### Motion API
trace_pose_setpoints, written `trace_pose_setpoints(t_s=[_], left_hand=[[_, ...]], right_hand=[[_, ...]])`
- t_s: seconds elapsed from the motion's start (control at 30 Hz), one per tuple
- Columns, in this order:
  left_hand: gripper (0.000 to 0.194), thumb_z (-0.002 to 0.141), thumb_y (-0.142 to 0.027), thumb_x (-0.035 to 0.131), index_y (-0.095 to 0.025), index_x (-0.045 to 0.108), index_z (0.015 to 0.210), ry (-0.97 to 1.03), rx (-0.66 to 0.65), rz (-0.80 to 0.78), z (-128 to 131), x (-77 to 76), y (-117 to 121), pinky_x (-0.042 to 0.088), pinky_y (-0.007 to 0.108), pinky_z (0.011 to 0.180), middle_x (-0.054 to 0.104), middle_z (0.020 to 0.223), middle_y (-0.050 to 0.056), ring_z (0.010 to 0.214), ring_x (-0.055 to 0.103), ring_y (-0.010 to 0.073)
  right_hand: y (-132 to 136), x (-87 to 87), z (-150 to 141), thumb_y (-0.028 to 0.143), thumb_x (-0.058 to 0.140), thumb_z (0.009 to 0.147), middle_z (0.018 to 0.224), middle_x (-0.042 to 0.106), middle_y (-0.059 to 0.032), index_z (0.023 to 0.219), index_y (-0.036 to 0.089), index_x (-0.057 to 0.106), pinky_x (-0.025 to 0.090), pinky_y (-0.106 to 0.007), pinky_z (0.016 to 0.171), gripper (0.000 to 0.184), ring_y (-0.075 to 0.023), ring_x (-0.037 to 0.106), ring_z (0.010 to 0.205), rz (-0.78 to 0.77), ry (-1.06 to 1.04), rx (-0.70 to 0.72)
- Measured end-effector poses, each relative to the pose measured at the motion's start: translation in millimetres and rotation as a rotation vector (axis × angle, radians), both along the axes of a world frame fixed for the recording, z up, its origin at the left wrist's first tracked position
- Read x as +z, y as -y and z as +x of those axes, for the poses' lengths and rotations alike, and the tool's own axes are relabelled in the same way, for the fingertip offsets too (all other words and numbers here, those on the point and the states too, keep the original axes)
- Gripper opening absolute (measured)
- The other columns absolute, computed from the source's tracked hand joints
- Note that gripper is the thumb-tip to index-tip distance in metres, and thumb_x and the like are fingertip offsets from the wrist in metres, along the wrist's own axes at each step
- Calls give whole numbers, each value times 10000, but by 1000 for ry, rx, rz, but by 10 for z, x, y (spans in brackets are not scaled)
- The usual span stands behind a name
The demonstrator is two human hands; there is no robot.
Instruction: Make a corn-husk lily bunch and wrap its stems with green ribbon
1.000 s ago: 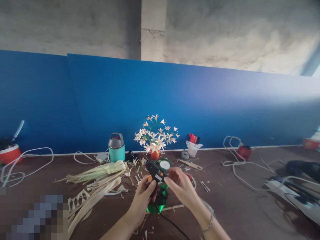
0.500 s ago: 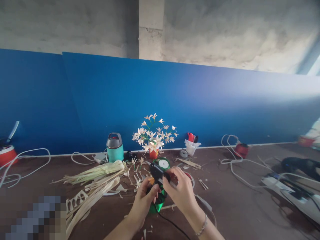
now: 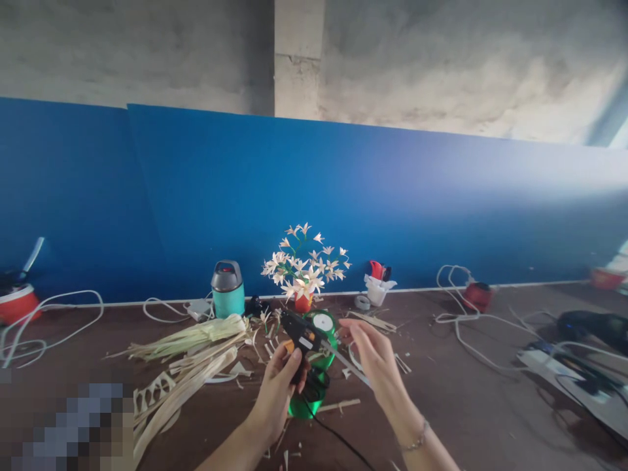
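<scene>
My left hand (image 3: 279,383) is closed around the handle of a black hot glue gun (image 3: 300,332) with an orange trigger. Its nozzle points up and to the left. A pale glue stick (image 3: 352,366) juts from the gun's back, slanting down to the right. Just right of the gun, my right hand (image 3: 375,353) hangs with fingers loosely bent, and nothing shows in it. Below and behind the gun stand green ribbon spools (image 3: 324,323), partly hidden. A black cord (image 3: 338,438) trails down from the gun.
Behind is a red pot (image 3: 303,302) of pale flowers (image 3: 307,268). Husk bundles (image 3: 196,337) lie left, near a teal canister (image 3: 228,297). A white cup (image 3: 377,290) stands at the back; scraps litter the brown table (image 3: 441,418). White cables (image 3: 458,327) loop to the right.
My right hand has come off the back of the glue gun and moved right. The gun has tilted and shifted slightly left, and the glue stick behind it now shows.
</scene>
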State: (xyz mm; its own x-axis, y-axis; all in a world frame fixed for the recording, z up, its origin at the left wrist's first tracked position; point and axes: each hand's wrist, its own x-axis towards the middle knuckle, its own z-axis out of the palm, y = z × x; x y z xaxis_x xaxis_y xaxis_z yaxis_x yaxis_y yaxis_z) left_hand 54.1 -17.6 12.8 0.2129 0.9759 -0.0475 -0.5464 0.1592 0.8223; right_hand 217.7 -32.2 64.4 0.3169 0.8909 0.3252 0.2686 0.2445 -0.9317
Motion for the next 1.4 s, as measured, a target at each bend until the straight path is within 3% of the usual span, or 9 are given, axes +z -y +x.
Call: trace_pose_setpoints(t_s=[0.13,0.23,0.43,0.67,0.8,0.87,0.97,1.07,1.4], left_hand=[[320,649,-344,726,-196,572,887,67,33,-86,-26,-22,-31,382,169,511,602,733,-4,624,552,89],[319,660,-340,720,-198,568,902,76,28,-102,-32,-37,-38,398,168,533,610,735,-5,640,562,87],[288,684,-351,697,-191,575,891,45,11,-79,-34,-76,-53,391,158,507,606,672,-14,580,540,72],[300,659,-306,727,-195,570,891,103,47,-128,-35,-83,-66,437,161,553,626,706,-10,613,572,78],[211,704,-292,691,-199,555,837,220,64,-99,-43,-40,-69,443,165,532,625,706,-5,583,555,75],[208,710,-281,687,-196,552,843,243,50,-123,-47,-35,-66,454,171,533,620,703,0,585,558,81],[228,710,-279,687,-180,555,866,246,22,-167,-48,-38,-56,464,175,518,615,708,18,577,557,88],[232,714,-278,682,-157,561,870,256,-27,-180,-45,-34,-44,457,168,480,604,713,33,557,543,88],[190,777,-287,615,-121,579,863,354,-142,-222,-67,-3,-1,460,161,506,550,687,24,556,508,70]], right_hand=[[-84,2,300,434,530,755,664,676,-77,763,134,702,418,-236,495,346,-153,582,559,-188,-250,126],[-124,-42,453,433,574,734,607,656,-67,729,119,704,369,-212,440,340,-113,524,484,-258,-295,217],[-111,-63,407,447,566,749,574,645,-32,711,147,712,198,-195,385,336,-55,345,405,-355,-64,381],[-45,-31,325,398,586,742,519,595,6,550,166,674,257,-197,419,314,-72,396,439,-325,292,525],[-108,-110,437,273,683,636,502,566,26,597,164,652,287,-190,420,121,-79,415,451,-318,278,444],[-133,-118,448,255,707,611,479,521,46,597,161,616,278,-184,406,131,-68,394,432,-280,166,378],[-122,-72,364,321,675,683,502,484,63,667,178,569,295,-178,398,179,-59,394,418,-89,-141,322],[-61,-22,205,332,639,740,588,554,31,734,192,543,399,-204,476,169,-87,494,495,161,-332,260],[73,-70,-60,265,602,764,645,634,-17,747,201,577,431,-228,487,71,-137,558,547,273,88,166]])
